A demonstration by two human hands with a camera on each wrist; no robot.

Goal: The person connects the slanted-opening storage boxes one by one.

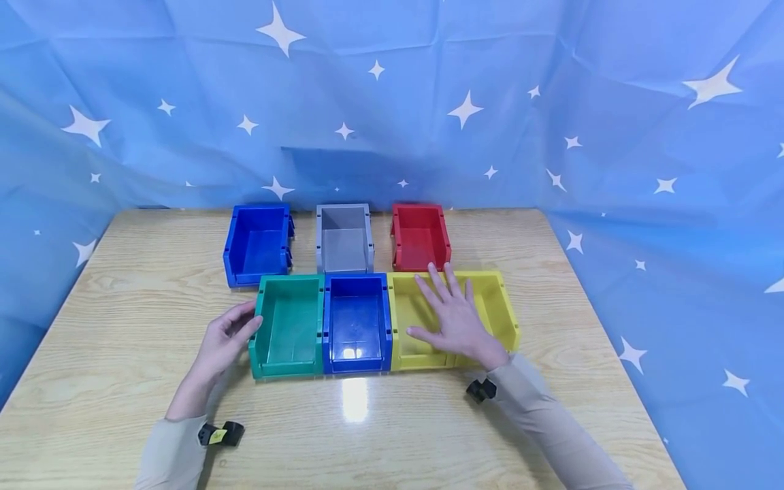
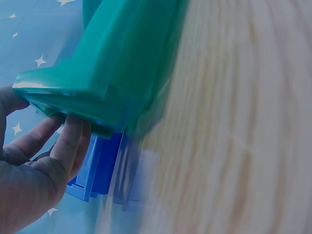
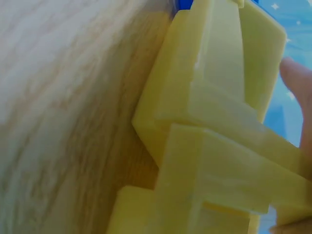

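My left hand [image 1: 223, 344] grips the left side wall of a green storage bin [image 1: 288, 320], thumb over the rim and fingers outside. In the left wrist view, the thumb and fingers pinch the lip of the green bin [image 2: 112, 73]. Beside it stands a blue bin [image 1: 357, 327], then two yellow bins [image 1: 405, 306] side by side, all in one row. My right hand [image 1: 456, 323] lies over the yellow pair with its fingers spread and straight. Up close, the right wrist view shows the yellow bins' [image 3: 219, 161] front edges meeting.
Behind the front row stand another blue bin [image 1: 260, 248], a grey bin [image 1: 344, 245] and a red bin [image 1: 420, 238], set apart from each other. The wooden table [image 1: 306, 435] ends at a blue star-printed curtain [image 1: 392, 95] at the back and sides.
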